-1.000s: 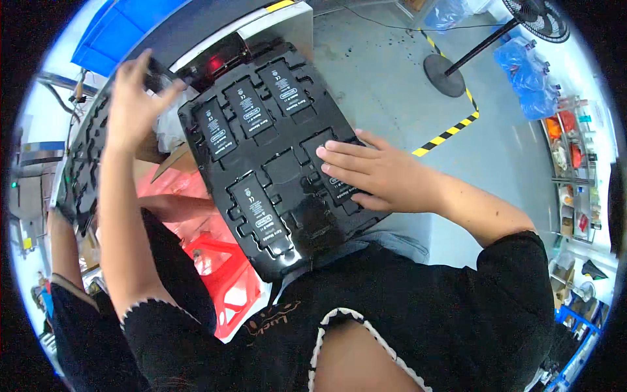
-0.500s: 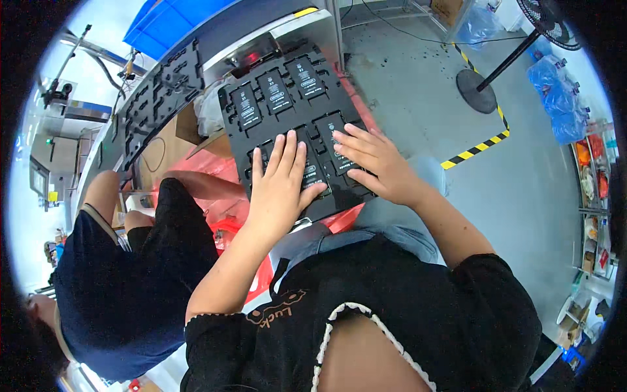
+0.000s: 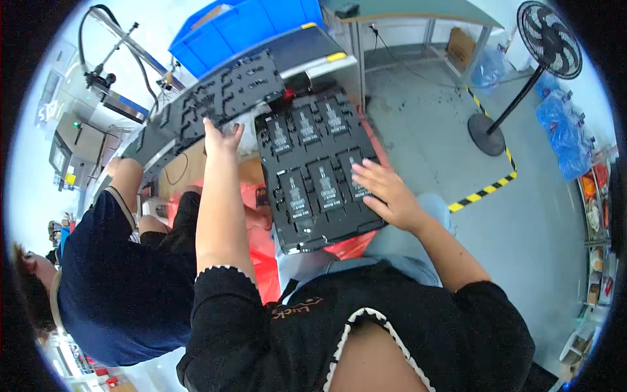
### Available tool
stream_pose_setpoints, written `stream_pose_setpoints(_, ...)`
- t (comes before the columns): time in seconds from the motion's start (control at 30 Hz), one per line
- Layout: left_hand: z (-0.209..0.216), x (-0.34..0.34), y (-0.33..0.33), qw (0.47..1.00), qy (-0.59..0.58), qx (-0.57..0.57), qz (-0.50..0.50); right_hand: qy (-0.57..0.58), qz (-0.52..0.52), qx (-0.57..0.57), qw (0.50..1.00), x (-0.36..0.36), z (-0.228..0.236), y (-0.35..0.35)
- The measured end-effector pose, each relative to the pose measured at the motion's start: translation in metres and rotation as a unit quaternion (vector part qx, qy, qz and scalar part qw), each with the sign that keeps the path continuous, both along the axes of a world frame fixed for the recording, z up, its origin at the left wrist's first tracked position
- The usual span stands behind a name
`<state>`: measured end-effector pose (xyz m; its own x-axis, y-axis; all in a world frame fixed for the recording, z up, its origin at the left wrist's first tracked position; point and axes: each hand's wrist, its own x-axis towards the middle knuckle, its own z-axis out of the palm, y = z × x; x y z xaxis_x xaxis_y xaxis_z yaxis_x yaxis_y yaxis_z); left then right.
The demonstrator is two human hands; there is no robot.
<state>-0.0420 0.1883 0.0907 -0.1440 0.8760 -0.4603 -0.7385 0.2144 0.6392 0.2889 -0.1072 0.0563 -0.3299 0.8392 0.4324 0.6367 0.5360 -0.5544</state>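
A black moulded tray point(image 3: 307, 228) stands in front of me, with several flat black rectangular batteries point(image 3: 326, 185) in its recesses, white print facing up. My right hand point(image 3: 385, 193) lies over the tray's right side, fingers stretched out, partly covering the lower right battery. My left hand point(image 3: 223, 137) is raised off this tray, its fingers apart. It is at the near edge of a second black tray point(image 3: 245, 85), which lies on the bench to the upper left. Whether it touches that edge I cannot tell.
A blue bin point(image 3: 245, 36) stands behind the second tray. Close on my left sits another person point(image 3: 130, 287) in dark clothes. A standing fan point(image 3: 486, 134) and yellow-black floor tape point(image 3: 483, 193) are at the right. Red plastic point(image 3: 264, 268) hangs below the front tray.
My left hand has lifted off the batteries and moved left and up to the second tray. My right hand remains on the front tray. The whole view has shifted.
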Motion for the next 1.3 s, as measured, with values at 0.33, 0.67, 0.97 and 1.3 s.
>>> stream_pose_setpoints(0.33, 0.002, -0.052, -0.071, 0.982, 0.087, 0.148, -0.083, 0.323, -0.02, -0.088, 0.942, -0.008, 0.011, -0.006)
stream_pose_setpoints(0.67, -0.026, 0.029, -0.175, 0.865, 0.443, 0.13, -0.196, 0.171, -0.192, -0.206, 0.944, -0.027, 0.005, 0.06)
stream_pose_setpoints(0.97, -0.013, 0.05, -0.142, 0.877, 0.417, 0.097, -0.217, 0.354, -0.081, -0.293, 0.884, -0.01, 0.003, 0.104)
stream_pose_setpoints(1.3, -0.047, 0.033, -0.14, 0.855, 0.437, 0.177, -0.215, 0.028, -0.154, 0.119, 0.98, -0.018, 0.059, 0.116)
